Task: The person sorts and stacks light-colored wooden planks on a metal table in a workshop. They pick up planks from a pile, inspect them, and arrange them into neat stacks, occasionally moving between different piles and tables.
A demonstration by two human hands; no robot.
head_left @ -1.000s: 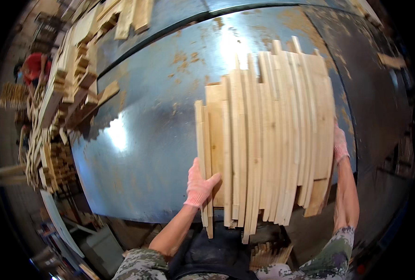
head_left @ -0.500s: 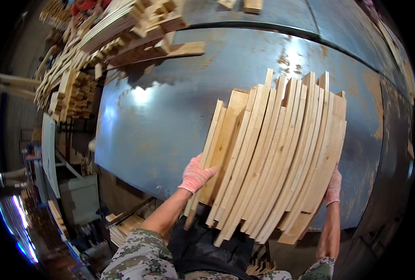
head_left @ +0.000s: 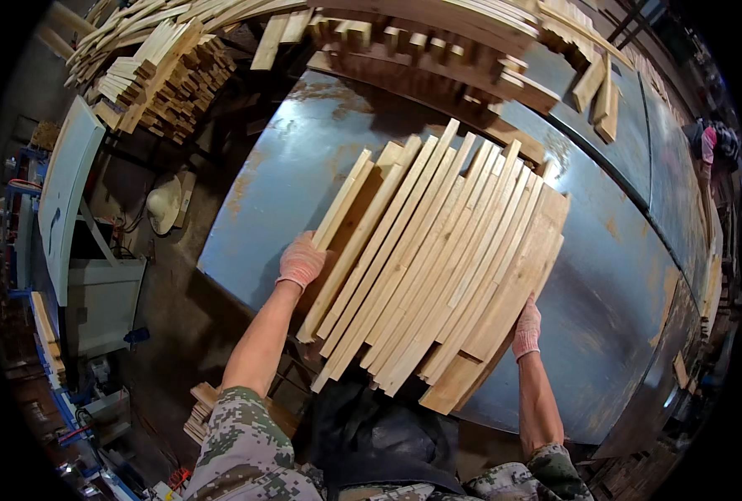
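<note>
A wide bundle of pale wooden strips (head_left: 421, 259), set side by side with uneven ends, lies between my hands over the near part of a blue-grey metal table (head_left: 258, 204). My left hand (head_left: 302, 260), in a pinkish knit glove, is closed around the bundle's left outer strip. On the opposite side my right hand (head_left: 527, 330), gloved alike, presses against the outermost wide board, its fingers partly hidden beneath it. The near ends of the strips reach toward my dark apron (head_left: 379, 434). Whether the bundle rests on the table or is slightly raised, I cannot tell.
At the table's far side stands a large stack of boards (head_left: 438, 17). Piled timber (head_left: 166, 79) fills the far left, near a pale grey panel (head_left: 66, 200). Loose blocks (head_left: 600, 96) lie farther back. Another person (head_left: 715, 144) is at the far right.
My view has swung left, so the far board stack now appears straight ahead. The bundle has moved with both hands toward the table's left side and the far stack.
</note>
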